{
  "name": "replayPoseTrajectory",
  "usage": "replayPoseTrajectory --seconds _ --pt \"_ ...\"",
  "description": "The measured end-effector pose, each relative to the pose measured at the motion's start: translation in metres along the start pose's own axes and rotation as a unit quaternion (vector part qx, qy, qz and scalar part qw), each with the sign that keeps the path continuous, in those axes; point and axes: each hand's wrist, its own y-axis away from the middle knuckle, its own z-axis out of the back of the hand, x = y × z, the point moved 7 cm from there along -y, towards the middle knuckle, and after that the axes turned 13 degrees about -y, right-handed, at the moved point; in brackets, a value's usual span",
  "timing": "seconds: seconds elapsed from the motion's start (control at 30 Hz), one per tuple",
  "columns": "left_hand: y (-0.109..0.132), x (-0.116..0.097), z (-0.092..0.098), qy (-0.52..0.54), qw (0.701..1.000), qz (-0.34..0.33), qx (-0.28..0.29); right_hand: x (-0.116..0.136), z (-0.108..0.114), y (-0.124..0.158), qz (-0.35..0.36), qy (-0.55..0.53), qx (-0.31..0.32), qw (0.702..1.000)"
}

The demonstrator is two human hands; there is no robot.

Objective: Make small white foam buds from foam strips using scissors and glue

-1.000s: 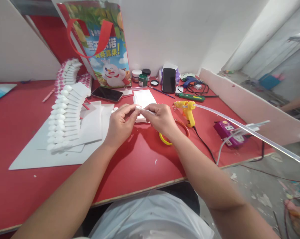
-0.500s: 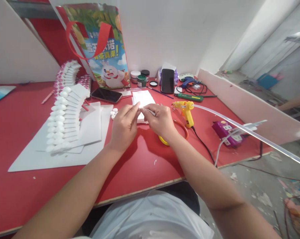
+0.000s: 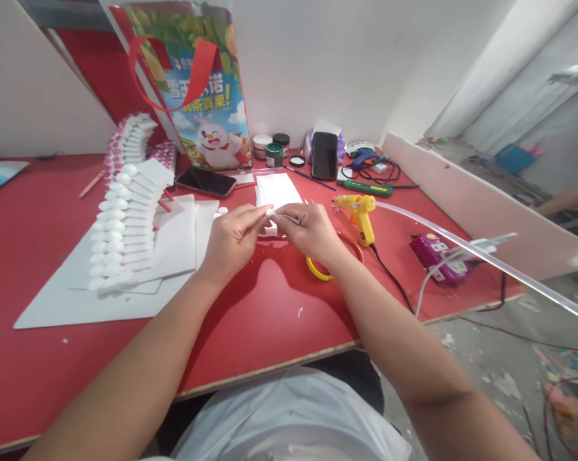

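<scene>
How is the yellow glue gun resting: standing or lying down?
Standing: the yellow glue gun is upright on the red table, handle down.

head cam | faces forward and down | close over left hand [image 3: 232,242], right hand [image 3: 312,234], red table [image 3: 269,307] | one view

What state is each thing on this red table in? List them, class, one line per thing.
left hand, pinching the white piece at its rounded tip.
right hand, gripping the same piece's stem.
glue gun, standing upright, glue stick loaded at the back.
flat phone, lying down, screen dark.
propped phone, upright, screen dark.
bag, standing upright.
</scene>
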Motion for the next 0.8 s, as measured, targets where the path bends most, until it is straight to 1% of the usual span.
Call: replayPoseTrajectory --seconds 0.07,0.17,0.27,0.33,0.5,0.57,0.63,0.67,0.7,0.73,0.77,0.8 --pt "0.001 -0.001 -0.002 -0.013 1.0 -0.007 0.008 -0.001 0.001 0.0 -0.004 0.013 -0.007 1.0" --pt "0.001 0.002 -0.002 0.014 1.0 -0.004 0.0 0.0 0.001 0.0 0.0 0.016 0.003 1.0" --pt "0.001 0.008 -0.001 0.036 0.999 0.015 -0.012 0.002 0.0 -0.001 0.013 0.012 0.021 1.0" --pt "0.001 0.01 -0.001 0.037 0.999 0.028 -0.012 0.002 0.0 -0.001 0.012 0.017 0.023 1.0" --pt "0.001 0.004 -0.002 0.006 0.999 0.036 -0.007 0.0 -0.003 0.0 -0.004 0.058 0.014 0.998" --pt "0.001 0.002 -0.003 -0.005 0.999 0.038 -0.005 0.001 -0.004 0.0 -0.006 0.054 0.01 0.998" --pt "0.001 0.002 -0.001 -0.012 0.999 0.045 -0.013 -0.001 -0.005 -0.001 -0.033 0.002 0.006 0.999" --pt "0.001 0.003 -0.001 -0.013 0.999 0.048 -0.019 -0.003 -0.005 -0.001 -0.062 -0.05 0.004 0.997" --pt "0.001 0.004 0.0 -0.013 0.998 0.052 -0.023 -0.008 -0.006 -0.002 -0.103 -0.114 0.004 0.988" --pt "0.001 0.005 0.001 -0.012 0.998 0.054 -0.027 -0.013 -0.007 -0.002 -0.151 -0.186 0.006 0.971" --pt "0.001 0.005 0.001 -0.01 0.998 0.053 -0.029 -0.018 -0.009 -0.001 -0.202 -0.257 0.011 0.945" --pt "0.001 0.005 0.001 -0.007 0.998 0.05 -0.029 -0.022 -0.012 0.0 -0.252 -0.32 0.017 0.913"
